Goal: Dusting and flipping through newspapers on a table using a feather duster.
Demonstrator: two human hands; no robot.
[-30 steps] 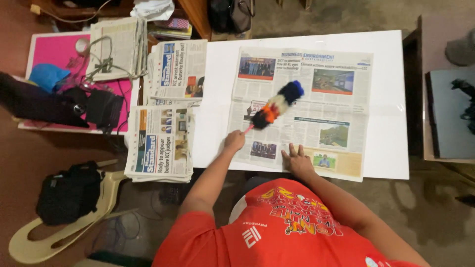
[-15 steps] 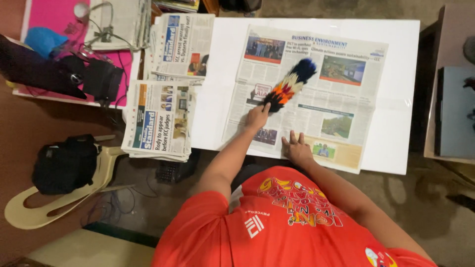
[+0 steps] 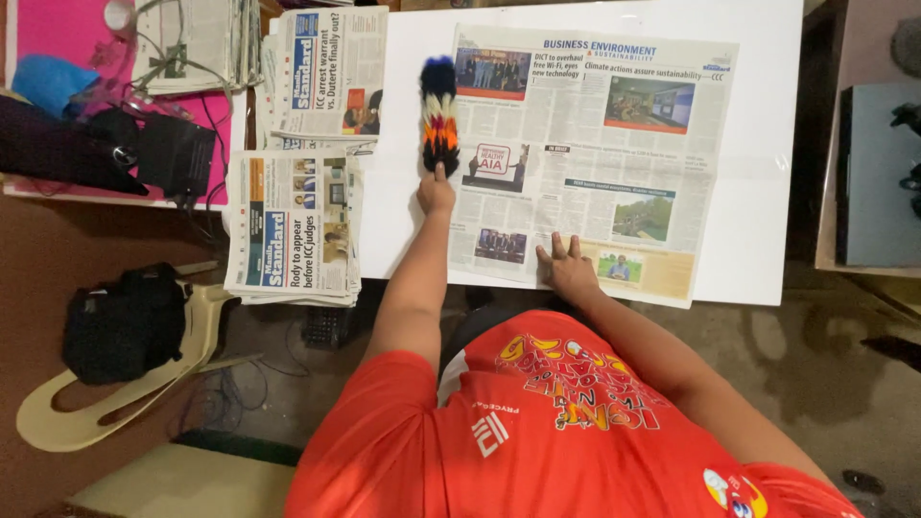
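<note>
Duster (image 3: 439, 105) swung from tilted right to upright, now at left edge of open newspaper (image 3: 614, 144). Newspaper stacks (image 3: 293, 230) left, beside pink board (image 3: 58, 29). Left hand (image 3: 436, 192) clenched on duster handle; right hand (image 3: 568, 269) flat, fingers spread, pressing newspaper's near edge. White table (image 3: 767, 192); plastic chair (image 3: 115, 403) with black bag (image 3: 125, 326) near left.

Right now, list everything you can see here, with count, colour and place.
Feather duster: one, multicoloured, on the open newspaper's left edge.
Open newspaper: one, spread on the white table.
Newspaper stacks: about three, left of the table.
Black bag: one, on a cream chair, lower left.
Pink surface: one, upper left, carrying dark items and a blue object.
Left hand: grips the duster's handle.
Right hand: flat on the newspaper's lower edge.
</note>
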